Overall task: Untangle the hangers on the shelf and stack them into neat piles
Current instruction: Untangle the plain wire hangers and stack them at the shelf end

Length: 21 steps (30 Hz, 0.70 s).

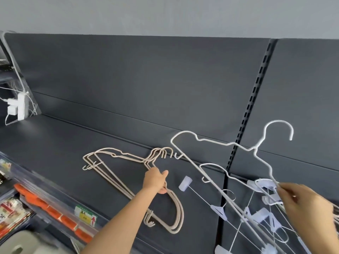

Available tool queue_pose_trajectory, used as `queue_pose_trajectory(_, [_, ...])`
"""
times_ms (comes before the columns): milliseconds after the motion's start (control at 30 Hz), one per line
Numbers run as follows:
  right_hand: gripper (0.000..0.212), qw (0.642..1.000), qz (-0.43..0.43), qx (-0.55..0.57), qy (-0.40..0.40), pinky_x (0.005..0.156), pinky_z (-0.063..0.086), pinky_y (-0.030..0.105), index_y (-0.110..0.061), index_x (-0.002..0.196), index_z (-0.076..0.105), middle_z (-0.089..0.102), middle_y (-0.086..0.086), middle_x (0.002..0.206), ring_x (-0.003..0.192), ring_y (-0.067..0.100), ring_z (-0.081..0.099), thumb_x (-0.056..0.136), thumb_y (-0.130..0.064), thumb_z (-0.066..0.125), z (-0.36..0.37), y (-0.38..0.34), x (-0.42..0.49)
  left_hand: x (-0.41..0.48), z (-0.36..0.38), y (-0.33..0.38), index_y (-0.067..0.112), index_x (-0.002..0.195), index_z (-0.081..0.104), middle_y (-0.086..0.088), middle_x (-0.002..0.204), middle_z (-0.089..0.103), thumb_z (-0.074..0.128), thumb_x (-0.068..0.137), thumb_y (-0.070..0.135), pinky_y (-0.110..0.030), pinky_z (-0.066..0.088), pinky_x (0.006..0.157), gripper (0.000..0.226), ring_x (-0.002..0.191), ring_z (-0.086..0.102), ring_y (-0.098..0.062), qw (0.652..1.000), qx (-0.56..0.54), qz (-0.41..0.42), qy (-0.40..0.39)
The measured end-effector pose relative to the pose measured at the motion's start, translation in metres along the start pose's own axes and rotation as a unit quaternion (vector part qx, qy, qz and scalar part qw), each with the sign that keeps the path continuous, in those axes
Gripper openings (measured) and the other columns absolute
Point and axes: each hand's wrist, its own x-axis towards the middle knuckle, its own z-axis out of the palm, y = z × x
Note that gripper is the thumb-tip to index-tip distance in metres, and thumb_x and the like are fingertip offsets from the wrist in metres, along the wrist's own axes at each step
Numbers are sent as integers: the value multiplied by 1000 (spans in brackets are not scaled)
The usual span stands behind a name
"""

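Observation:
A pile of several beige wire hangers (117,176) lies flat on the dark grey shelf (55,154), hooks toward the back panel. My left hand (156,180) grips the right shoulder of this pile. My right hand (302,202) pinches the right arm of a white hanger (216,142) and holds it lifted and tilted above the shelf, hook up at the right. Under it sits a tangle of white wire hangers with pale lilac clips (260,217) at the shelf's right end.
A loose lilac clip (185,183) lies between the two groups. A white power strip with plugs and cables (20,107) hangs at the far left. A slotted upright (244,125) runs down the back panel. Packaged goods and price labels (86,215) line the lower shelf edge.

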Motion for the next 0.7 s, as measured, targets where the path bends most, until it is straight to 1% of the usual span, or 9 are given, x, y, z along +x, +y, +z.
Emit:
queue_pose_trajectory(100, [8,998,-10,53,-44,62,34,32,-1,77,71,61,12,65,60,30,52,80,2,65,9,-10,4,-7,-8,3,-3,82,57,-26,90,65,47,93,15,-44,58,74,23,77,68,-39,996,71,42,40])
queue_pose_trajectory(200, [10,991,-23,108,-75,65,35,30,-3,78,70,60,7,67,64,27,53,83,0,62,25,-24,6,-17,-21,1,5,70,52,-14,74,55,38,87,1,-42,53,64,22,63,54,-28,982,55,130,126])
queue_pose_trajectory(267, [11,985,-39,136,-95,61,36,28,-2,76,69,64,10,70,66,28,55,84,-1,61,37,-34,8,-27,-32,-2,6,83,62,-6,77,57,42,88,0,-33,43,67,21,73,54,-24,956,88,208,186])
queue_pose_trajectory(333, [13,980,-63,148,-115,57,36,25,0,73,67,66,15,71,67,32,57,84,-2,61,48,-46,8,-37,-43,-3,6,105,64,-4,96,62,44,94,7,-22,40,78,23,93,57,-21,928,136,264,224])
queue_pose_trajectory(467, [14,965,-98,178,-163,62,40,32,5,72,62,64,21,72,72,38,57,85,0,58,68,-76,6,-36,-71,-5,6,129,52,-9,129,56,42,96,14,-33,36,104,35,122,48,-24,891,216,319,239])
queue_pose_trajectory(533, [17,957,-118,191,-185,64,43,25,1,70,63,67,8,66,69,23,59,86,0,56,79,-94,5,-28,-89,-6,8,132,50,-9,134,53,43,96,15,-34,33,109,37,127,45,-24,869,256,342,249])
queue_pose_trajectory(567, [20,952,-127,198,-199,63,41,15,-1,68,63,68,-3,61,65,9,56,86,0,53,84,-104,4,-22,-100,-7,9,134,48,-9,136,51,43,96,17,-34,31,111,38,129,44,-24,861,279,346,248])
queue_pose_trajectory(633, [23,940,-143,196,-240,59,37,7,-3,68,62,70,-8,57,63,0,52,87,-1,49,96,-127,4,-9,-124,-12,15,135,47,-5,134,53,41,98,22,-33,25,113,39,128,44,-21,850,328,339,234])
queue_pose_trajectory(700, [20,934,-155,193,-258,60,37,13,-2,73,64,69,7,68,63,9,54,88,-1,52,110,-152,5,6,-153,-22,20,129,54,-5,115,63,41,98,24,-34,33,106,35,112,54,-23,851,351,324,219])
